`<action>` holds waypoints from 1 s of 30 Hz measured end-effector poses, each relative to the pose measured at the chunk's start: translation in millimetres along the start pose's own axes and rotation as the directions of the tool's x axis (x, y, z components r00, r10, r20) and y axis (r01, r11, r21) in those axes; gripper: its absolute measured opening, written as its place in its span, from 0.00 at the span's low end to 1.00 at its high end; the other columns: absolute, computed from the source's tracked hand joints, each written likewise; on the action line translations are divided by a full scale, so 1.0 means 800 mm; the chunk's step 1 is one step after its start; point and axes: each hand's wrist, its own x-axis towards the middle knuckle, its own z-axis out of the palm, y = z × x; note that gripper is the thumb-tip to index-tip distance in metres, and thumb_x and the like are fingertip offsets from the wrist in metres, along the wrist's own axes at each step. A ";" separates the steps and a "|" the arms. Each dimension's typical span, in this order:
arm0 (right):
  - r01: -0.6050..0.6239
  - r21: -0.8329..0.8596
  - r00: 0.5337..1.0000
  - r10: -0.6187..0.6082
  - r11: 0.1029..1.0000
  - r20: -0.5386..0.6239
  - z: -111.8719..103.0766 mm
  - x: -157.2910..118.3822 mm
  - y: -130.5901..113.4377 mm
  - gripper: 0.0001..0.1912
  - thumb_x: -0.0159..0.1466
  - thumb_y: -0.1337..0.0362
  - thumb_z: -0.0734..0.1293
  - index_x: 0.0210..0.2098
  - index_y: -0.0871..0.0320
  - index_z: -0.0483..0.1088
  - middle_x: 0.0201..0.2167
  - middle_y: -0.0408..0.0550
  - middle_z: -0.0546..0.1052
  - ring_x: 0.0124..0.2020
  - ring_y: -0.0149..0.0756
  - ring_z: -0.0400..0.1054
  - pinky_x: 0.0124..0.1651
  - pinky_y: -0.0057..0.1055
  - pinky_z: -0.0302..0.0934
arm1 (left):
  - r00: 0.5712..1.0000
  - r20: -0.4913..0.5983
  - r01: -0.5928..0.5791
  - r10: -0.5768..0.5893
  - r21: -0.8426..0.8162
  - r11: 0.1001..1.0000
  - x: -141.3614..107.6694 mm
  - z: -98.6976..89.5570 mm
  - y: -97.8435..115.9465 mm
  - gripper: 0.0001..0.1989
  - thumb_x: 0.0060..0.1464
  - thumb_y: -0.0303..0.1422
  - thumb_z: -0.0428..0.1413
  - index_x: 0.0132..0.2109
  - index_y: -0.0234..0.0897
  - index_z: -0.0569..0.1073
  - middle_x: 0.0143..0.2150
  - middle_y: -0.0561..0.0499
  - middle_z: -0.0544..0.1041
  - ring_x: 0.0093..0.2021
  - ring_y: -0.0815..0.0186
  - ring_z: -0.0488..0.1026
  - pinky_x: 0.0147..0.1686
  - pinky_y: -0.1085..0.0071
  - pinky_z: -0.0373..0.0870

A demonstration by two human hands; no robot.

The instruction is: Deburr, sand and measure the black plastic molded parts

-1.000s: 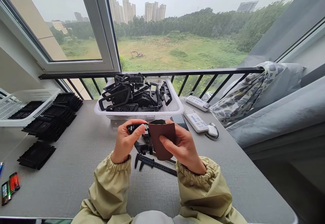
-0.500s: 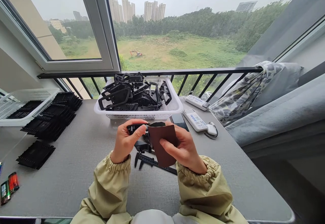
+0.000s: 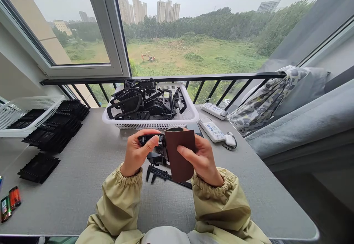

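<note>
Blue print on the near white power strip is too small to read, as are the labels on the two batteries at the table's left. Left hand closed narrow, thumb across a black plastic part, held above the grey table. Right hand pinches a folded brown sandpaper sheet between thumb and fingers; the sheet's left edge overlaps the part's far end, contact hidden. Both hands are just in front of a white plastic basket heaped with similar black parts. A caliper lies on the table beneath the hands, its jaws pointing toward the person's left.
</note>
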 end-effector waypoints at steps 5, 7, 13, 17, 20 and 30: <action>-0.026 0.235 0.990 0.057 0.972 -0.127 0.006 -0.001 0.017 0.12 0.54 0.55 0.70 0.36 0.53 0.75 0.32 0.47 0.78 0.31 0.41 0.72 0.33 0.37 0.69 | 1.000 -0.018 -0.006 0.006 0.019 1.000 0.000 0.003 0.002 0.11 0.49 0.39 0.62 0.37 0.36 0.80 0.27 0.50 0.78 0.21 0.74 0.67 0.21 0.77 0.65; 0.007 0.269 0.991 0.030 0.963 -0.133 0.011 -0.001 0.019 0.14 0.54 0.53 0.70 0.36 0.53 0.75 0.33 0.48 0.79 0.34 0.44 0.73 0.38 0.41 0.70 | 0.999 -0.032 -0.025 0.026 0.054 0.998 0.000 0.005 0.003 0.11 0.49 0.39 0.62 0.36 0.36 0.80 0.29 0.49 0.78 0.21 0.73 0.68 0.22 0.76 0.65; 0.017 0.268 0.996 0.005 0.963 -0.084 0.022 -0.002 0.021 0.11 0.56 0.54 0.70 0.36 0.52 0.75 0.35 0.46 0.79 0.35 0.43 0.73 0.38 0.39 0.69 | 0.991 -0.106 -0.075 0.080 0.055 0.996 -0.003 0.016 0.002 0.10 0.51 0.38 0.61 0.38 0.38 0.80 0.27 0.52 0.77 0.22 0.73 0.68 0.21 0.78 0.64; 0.002 0.292 0.999 0.009 0.956 -0.036 0.022 -0.008 0.019 0.12 0.56 0.54 0.70 0.37 0.53 0.76 0.37 0.48 0.79 0.37 0.44 0.73 0.40 0.40 0.69 | 0.978 -0.189 -0.092 0.093 0.014 0.996 -0.004 0.024 -0.002 0.11 0.51 0.39 0.60 0.39 0.38 0.79 0.23 0.54 0.74 0.20 0.74 0.65 0.20 0.78 0.63; -0.038 0.310 0.999 0.027 0.950 0.040 0.022 -0.012 0.015 0.13 0.56 0.54 0.71 0.38 0.53 0.76 0.38 0.49 0.79 0.40 0.48 0.74 0.41 0.43 0.70 | 0.964 -0.251 -0.104 0.091 -0.037 0.994 -0.003 0.027 -0.004 0.13 0.51 0.40 0.60 0.40 0.37 0.79 0.21 0.55 0.72 0.19 0.74 0.64 0.20 0.76 0.63; -0.139 0.320 0.990 0.132 0.937 0.043 0.016 0.001 0.019 0.16 0.52 0.52 0.72 0.36 0.55 0.76 0.33 0.48 0.80 0.34 0.45 0.74 0.37 0.40 0.71 | 0.957 -0.289 -0.013 -0.035 -0.162 0.987 0.001 0.030 -0.002 0.13 0.49 0.41 0.61 0.37 0.35 0.80 0.18 0.55 0.69 0.19 0.74 0.63 0.18 0.77 0.60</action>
